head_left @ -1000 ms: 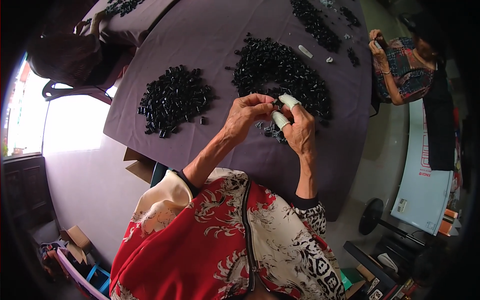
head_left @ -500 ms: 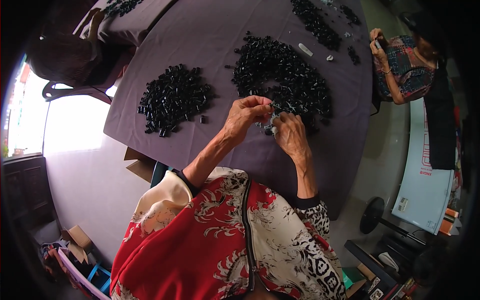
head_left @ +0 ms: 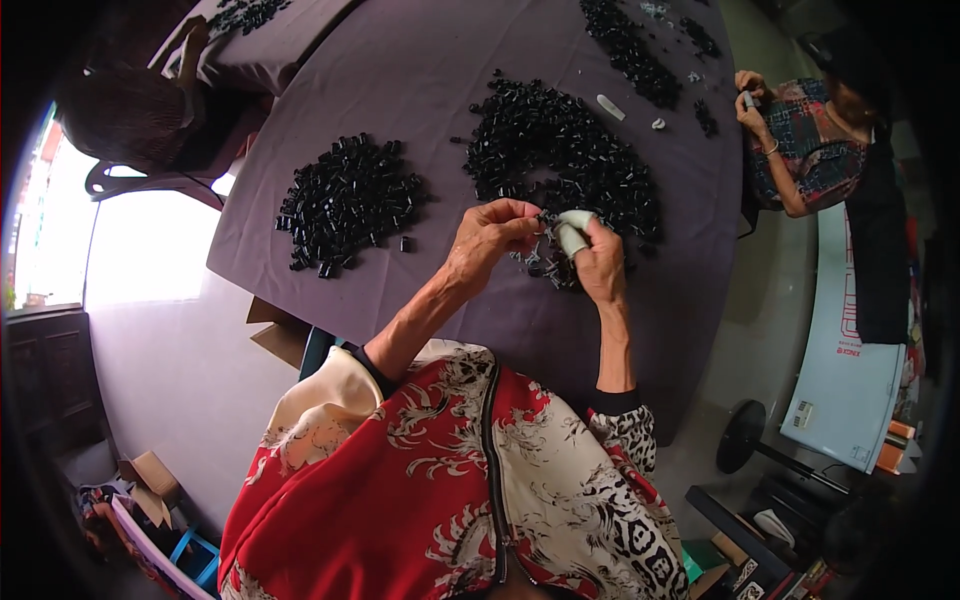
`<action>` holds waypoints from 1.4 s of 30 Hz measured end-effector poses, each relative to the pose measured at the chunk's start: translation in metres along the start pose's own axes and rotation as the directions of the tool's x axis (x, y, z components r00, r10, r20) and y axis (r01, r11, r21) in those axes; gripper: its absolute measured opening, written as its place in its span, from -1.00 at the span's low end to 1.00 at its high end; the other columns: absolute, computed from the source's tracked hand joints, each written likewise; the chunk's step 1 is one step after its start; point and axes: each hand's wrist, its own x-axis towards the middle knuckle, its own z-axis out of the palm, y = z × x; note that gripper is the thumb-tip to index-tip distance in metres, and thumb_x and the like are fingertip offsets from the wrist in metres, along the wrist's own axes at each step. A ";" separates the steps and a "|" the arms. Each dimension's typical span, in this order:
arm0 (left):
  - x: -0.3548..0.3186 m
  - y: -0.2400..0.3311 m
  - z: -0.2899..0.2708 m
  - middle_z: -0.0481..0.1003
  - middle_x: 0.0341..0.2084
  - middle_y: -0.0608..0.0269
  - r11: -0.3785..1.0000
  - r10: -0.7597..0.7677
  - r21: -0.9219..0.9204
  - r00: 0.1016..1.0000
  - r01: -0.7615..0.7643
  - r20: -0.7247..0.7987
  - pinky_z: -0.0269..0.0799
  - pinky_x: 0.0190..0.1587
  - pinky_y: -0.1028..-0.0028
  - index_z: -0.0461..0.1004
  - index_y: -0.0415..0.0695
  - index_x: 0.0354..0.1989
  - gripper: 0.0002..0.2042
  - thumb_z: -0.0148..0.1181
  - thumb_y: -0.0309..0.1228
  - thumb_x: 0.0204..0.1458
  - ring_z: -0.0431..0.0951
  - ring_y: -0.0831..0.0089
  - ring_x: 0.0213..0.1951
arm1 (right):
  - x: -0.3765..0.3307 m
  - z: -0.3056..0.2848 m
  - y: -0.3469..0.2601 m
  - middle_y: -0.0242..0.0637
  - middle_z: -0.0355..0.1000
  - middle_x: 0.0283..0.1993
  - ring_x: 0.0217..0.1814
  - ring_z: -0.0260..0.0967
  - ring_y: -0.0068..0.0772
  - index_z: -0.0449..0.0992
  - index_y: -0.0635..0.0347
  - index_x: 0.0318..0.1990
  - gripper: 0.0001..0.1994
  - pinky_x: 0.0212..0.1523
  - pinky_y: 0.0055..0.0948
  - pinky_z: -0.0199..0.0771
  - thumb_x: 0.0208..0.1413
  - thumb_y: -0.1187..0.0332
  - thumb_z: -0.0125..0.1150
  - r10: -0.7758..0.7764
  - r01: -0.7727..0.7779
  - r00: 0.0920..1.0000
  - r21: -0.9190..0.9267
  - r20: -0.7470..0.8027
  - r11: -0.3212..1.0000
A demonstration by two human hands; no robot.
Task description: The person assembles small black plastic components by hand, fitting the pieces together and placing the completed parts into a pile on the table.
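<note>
My left hand [head_left: 488, 238] is closed in a pinch at the near edge of a big heap of small, shiny black plastic pieces [head_left: 600, 165]. Between its fingertips is a small dark piece, partly hidden. My right hand [head_left: 600, 262] meets it from the right, with pale covers [head_left: 572, 238] on its finger ends. Its fingers are bent close around the same spot; what they grip cannot be made out. Just below the fingertips lie small grey scraps [head_left: 531, 258] and more black pieces. A second pile of black pieces [head_left: 350, 205] sits to the left, one loose piece [head_left: 406, 244] beside it.
A purple-grey cloth covers the table [head_left: 450, 310]. Farther off are another strip of black pieces [head_left: 630, 55], a white strip-like object [head_left: 611, 107] and a small white ring-like thing [head_left: 658, 124]. Another person [head_left: 810, 140] works at the right edge; someone else [head_left: 130, 110] sits at left.
My right hand has turned and lifted slightly, bringing its pale-covered finger ends into sight beside the left fingertips. My left hand stays pinched in nearly the same place.
</note>
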 end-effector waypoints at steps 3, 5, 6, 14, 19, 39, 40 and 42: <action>-0.003 0.001 0.007 0.48 -0.46 0.28 0.999 0.043 0.019 0.999 -0.043 0.015 0.38 -0.31 0.58 0.45 -0.21 -0.32 -0.88 0.12 -0.45 -0.02 0.44 0.62 -0.45 | 0.003 0.001 -0.005 -0.36 0.47 -0.33 -0.34 0.43 -0.57 0.48 0.24 -0.24 -0.86 -0.35 -0.60 0.39 0.03 0.45 0.08 0.165 -0.121 0.984 0.423 -0.069 0.898; -0.006 0.005 0.013 0.48 -0.47 0.29 0.997 0.062 0.045 0.998 -0.062 0.017 0.37 -0.32 0.59 0.45 -0.22 -0.33 -0.87 0.12 -0.46 -0.02 0.43 0.62 -0.45 | 0.003 0.007 -0.010 -0.32 0.47 -0.34 -0.33 0.43 -0.51 0.48 0.27 -0.25 -0.86 -0.29 -0.56 0.42 0.02 0.48 0.07 0.283 -0.099 0.955 0.801 -0.090 0.590; -0.007 0.006 0.014 0.48 -0.49 0.29 0.994 0.079 0.074 0.997 -0.080 0.010 0.37 -0.33 0.60 0.45 -0.23 -0.33 -0.87 0.12 -0.46 -0.03 0.42 0.63 -0.46 | 0.005 0.009 -0.013 -0.30 0.47 -0.34 -0.33 0.43 -0.49 0.48 0.28 -0.25 -0.86 -0.23 -0.52 0.43 0.03 0.49 0.06 0.278 -0.071 0.956 0.848 -0.092 0.525; -0.012 0.010 0.024 0.49 -0.49 0.29 0.981 0.158 0.112 0.987 -0.158 0.012 0.33 -0.36 0.64 0.45 -0.29 -0.29 -0.86 0.10 -0.50 -0.01 0.39 0.66 -0.46 | 0.000 0.014 -0.023 -0.25 0.42 -0.23 -0.21 0.38 -0.45 0.46 0.30 -0.21 -0.81 -0.14 -0.50 0.41 0.04 0.50 -0.05 0.232 -0.019 0.963 0.817 -0.141 0.576; -0.012 0.010 0.023 0.49 -0.47 0.29 0.979 0.159 0.127 0.987 -0.161 0.025 0.34 -0.36 0.64 0.44 -0.30 -0.27 -0.84 0.10 -0.49 -0.01 0.39 0.65 -0.45 | -0.001 0.017 -0.021 -0.27 0.46 -0.23 -0.22 0.38 -0.52 0.46 0.30 -0.20 -0.81 -0.12 -0.57 0.35 0.02 0.53 -0.01 0.220 0.015 0.961 0.824 -0.168 0.567; -0.012 0.007 0.023 0.50 -0.48 0.24 0.967 0.170 0.200 0.985 -0.160 -0.035 0.40 -0.37 0.61 0.45 -0.33 -0.24 -0.80 0.14 -0.48 -0.01 0.45 0.60 -0.46 | -0.005 0.025 -0.033 -0.31 0.46 -0.26 -0.24 0.35 -0.56 0.47 0.31 -0.22 -0.83 -0.16 -0.59 0.32 0.05 0.50 -0.01 0.165 0.012 0.943 0.523 -0.291 0.852; -0.012 0.006 0.023 0.50 -0.48 0.24 0.967 0.168 0.200 0.985 -0.158 -0.034 0.40 -0.37 0.61 0.45 -0.33 -0.24 -0.80 0.14 -0.48 -0.01 0.45 0.60 -0.46 | -0.005 0.026 -0.032 -0.31 0.46 -0.26 -0.24 0.35 -0.56 0.47 0.31 -0.22 -0.83 -0.16 -0.59 0.32 0.05 0.50 -0.01 0.167 0.012 0.942 0.523 -0.293 0.852; -0.011 0.005 0.024 0.50 -0.48 0.23 0.974 0.169 0.158 0.985 -0.161 -0.036 0.41 -0.36 0.61 0.45 -0.33 -0.25 -0.81 0.15 -0.48 -0.01 0.46 0.59 -0.45 | -0.004 0.028 -0.028 -0.30 0.46 -0.26 -0.23 0.35 -0.54 0.47 0.32 -0.23 -0.83 -0.16 -0.58 0.32 0.04 0.51 -0.02 0.219 -0.019 0.925 0.536 -0.312 0.844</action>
